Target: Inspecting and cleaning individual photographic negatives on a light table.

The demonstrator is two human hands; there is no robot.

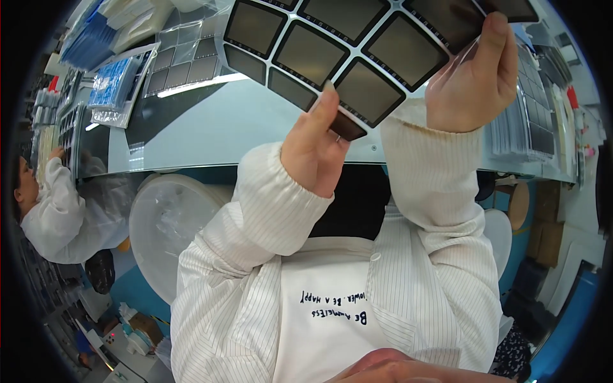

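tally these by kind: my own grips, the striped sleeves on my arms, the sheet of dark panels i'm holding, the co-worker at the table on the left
Grips, left grip and right grip: 2
Striped sleeves, left sleeve and right sleeve: 2
Held sheet: 1
Co-worker: 1
Total: 6

Stacked panels point(525, 118) on pale table point(191, 131)

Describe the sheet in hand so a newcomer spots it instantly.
Start at the pale worktable across the upper half. Above it, the left hand and right hand hold a sheet of dark rectangles with light gaps between. Unlike the similar sheet lying at left, it is raised in both hands.
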